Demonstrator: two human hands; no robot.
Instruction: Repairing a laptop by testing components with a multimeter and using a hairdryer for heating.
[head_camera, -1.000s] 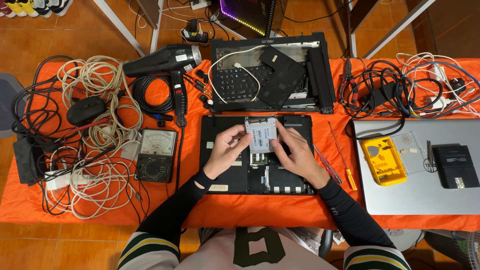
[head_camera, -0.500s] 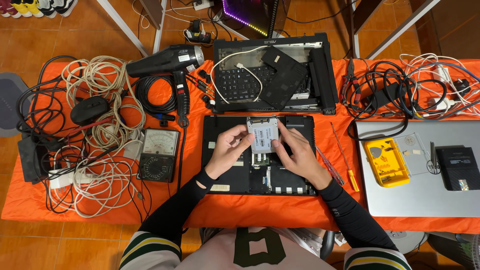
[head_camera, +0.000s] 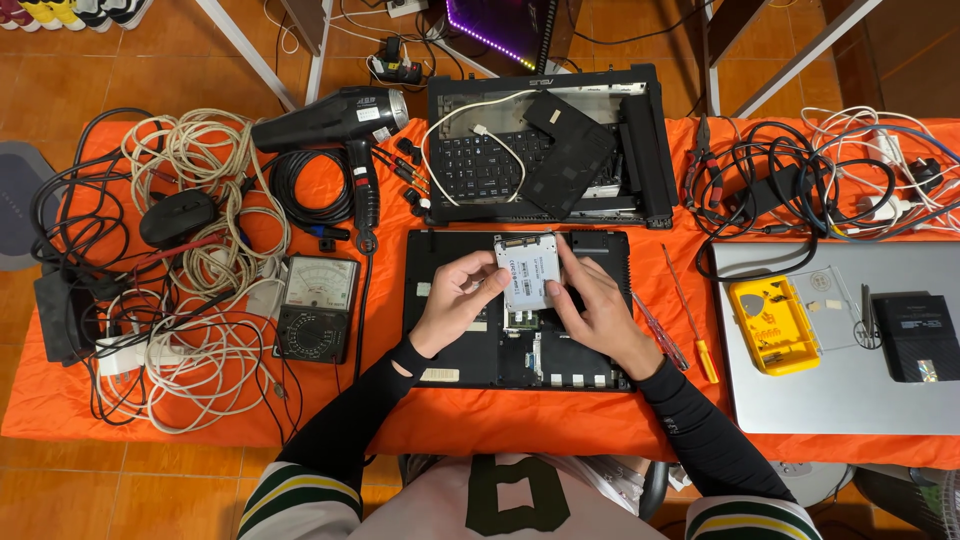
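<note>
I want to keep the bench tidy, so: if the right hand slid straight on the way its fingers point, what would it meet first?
The right hand points up and left, its fingers already on the silver drive. Past that, the line probably reaches the dismantled keyboard tray behind the open laptop base; height above the table is unclear.

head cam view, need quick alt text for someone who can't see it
Both hands, left hand and right hand, hold a flat silver drive over an opened black laptop base on an orange cloth, with cables and a meter alongside.
</note>
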